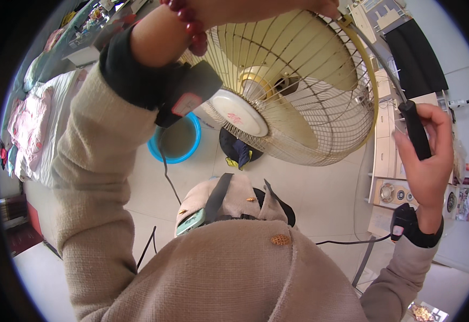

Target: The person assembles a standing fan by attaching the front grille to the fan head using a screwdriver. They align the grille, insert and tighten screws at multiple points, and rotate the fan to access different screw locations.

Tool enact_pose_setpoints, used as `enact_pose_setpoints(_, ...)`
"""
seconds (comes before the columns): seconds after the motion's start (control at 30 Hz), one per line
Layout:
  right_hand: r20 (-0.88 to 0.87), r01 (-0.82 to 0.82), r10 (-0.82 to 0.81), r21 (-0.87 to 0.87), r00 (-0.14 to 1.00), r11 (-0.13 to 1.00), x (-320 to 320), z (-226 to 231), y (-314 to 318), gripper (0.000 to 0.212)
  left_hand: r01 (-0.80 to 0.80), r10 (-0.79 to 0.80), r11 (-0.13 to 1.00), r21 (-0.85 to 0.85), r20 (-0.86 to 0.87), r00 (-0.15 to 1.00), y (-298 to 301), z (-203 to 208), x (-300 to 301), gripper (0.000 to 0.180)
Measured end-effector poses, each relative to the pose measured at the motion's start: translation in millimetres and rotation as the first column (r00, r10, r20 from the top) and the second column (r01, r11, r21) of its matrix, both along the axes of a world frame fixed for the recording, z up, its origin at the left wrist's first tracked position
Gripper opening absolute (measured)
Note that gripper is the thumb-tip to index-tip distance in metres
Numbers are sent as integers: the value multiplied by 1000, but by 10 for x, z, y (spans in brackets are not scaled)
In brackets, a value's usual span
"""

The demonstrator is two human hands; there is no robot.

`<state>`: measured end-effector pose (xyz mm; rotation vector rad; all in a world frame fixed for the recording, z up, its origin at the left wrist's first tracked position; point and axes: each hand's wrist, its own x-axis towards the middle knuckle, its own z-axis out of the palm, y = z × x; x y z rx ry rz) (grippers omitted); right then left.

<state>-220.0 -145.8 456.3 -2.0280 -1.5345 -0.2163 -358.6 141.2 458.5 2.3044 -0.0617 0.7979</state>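
Note:
A standing fan's wire guard [320,118], with a yellowish rim and a white centre disc [237,114], fills the upper middle. Pale fan blades [312,51] show through its wires. My left arm reaches across the top of the fan, and my left hand [320,5], partly cut off by the picture's edge, has its fingers closed at the guard's rim. In my right hand [433,147] is a screwdriver [418,131], gripped by its black handle. Its long metal shaft runs up to the rim beside my left fingers; the tip's exact contact is hard to make out.
Below the fan stand a blue basin [195,147] of murky water and a dark round base [229,147] with cloth on it. A bed [52,118] is at left. Cabinets [383,145] and a speaker panel [393,192] line the right. A black cable [347,242] trails from my right wrist.

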Motion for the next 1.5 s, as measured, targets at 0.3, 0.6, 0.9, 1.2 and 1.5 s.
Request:
enact_pose_setpoints(0.3,-272,193,-242,-193,931,962,-13,138,-7,24,-22,17,999,-47,-96,995,-49,87,71,19)
enact_pose_setpoints(0.6,38,-71,71,-3,997,998,112,50,39,35,43,-48,997,-66,-70,996,35,32,83,18)
enact_pose_setpoints(0.9,58,-28,31,-50,998,998,-1,189,94,21,28,-28,999,19,-15,999,73,-37,116,18)
enact_pose_setpoints(1.2,81,-57,51,72,995,996,23,56,134,37,43,-43,999,-13,16,999,106,-113,137,15)
enact_pose_setpoints(1.5,327,-60,43,41,944,997,155,135,109,25,-14,15,997,81,-13,1000,65,-68,82,16)
